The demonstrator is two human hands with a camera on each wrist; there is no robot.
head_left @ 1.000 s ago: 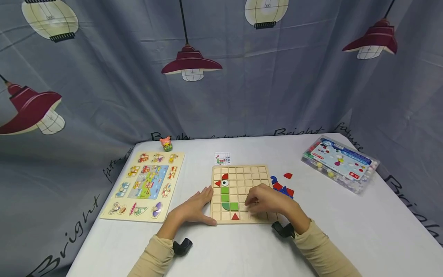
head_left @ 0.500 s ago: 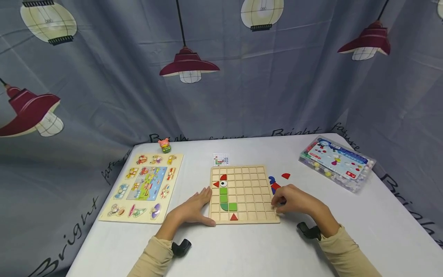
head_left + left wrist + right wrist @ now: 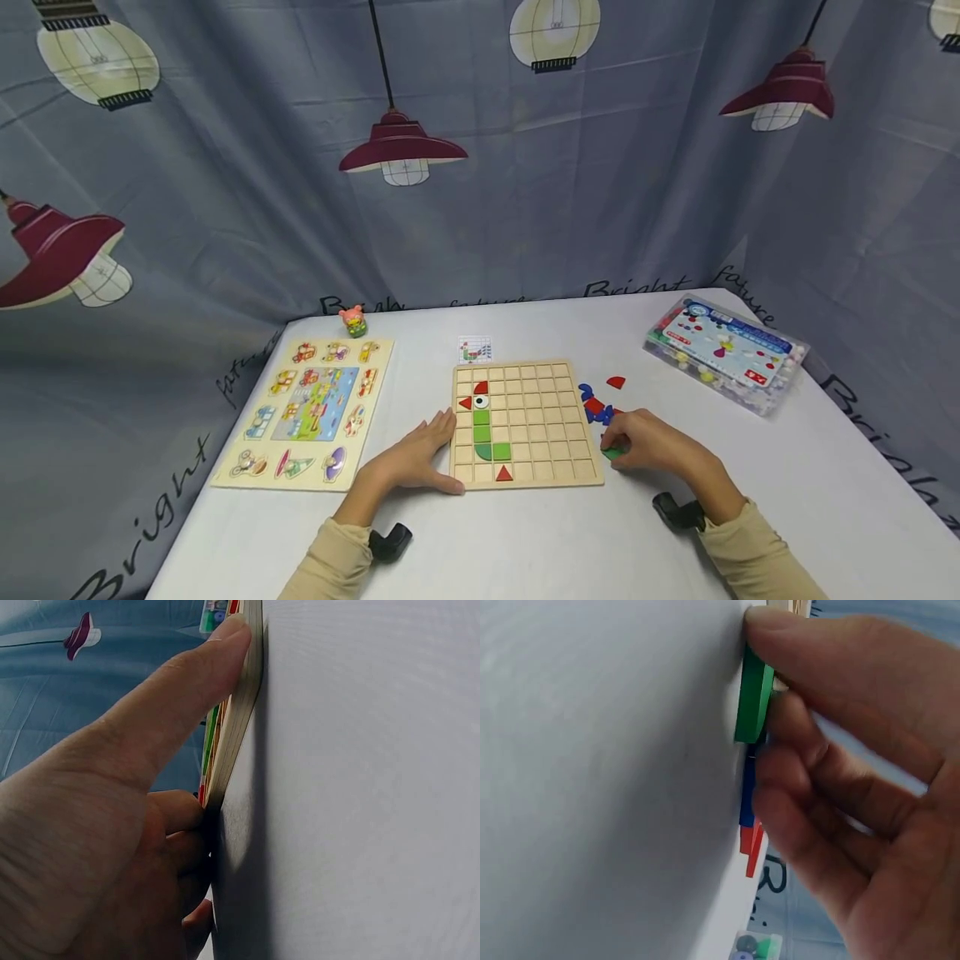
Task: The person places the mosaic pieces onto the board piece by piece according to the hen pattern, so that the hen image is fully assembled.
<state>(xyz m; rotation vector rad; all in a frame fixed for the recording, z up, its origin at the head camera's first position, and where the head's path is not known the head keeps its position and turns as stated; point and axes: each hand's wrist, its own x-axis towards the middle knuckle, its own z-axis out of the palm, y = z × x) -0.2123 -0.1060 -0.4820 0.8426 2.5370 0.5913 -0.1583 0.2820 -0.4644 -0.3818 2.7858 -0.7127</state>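
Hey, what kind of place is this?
Probably a staged tabletop play corner, not a lived-in room: a white table with a grid board, a peg puzzle and a bead box, closed in by a lamp-print curtain.

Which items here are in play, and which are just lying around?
In play:
- square wooden grid board
- flat green wooden tile, pinched by right hand
- loose red and blue tiles
- left hand, steadying the board edge

Lying about:
- yellow picture peg puzzle
- clear plastic bead box
- small pink toy figure
- small pattern card
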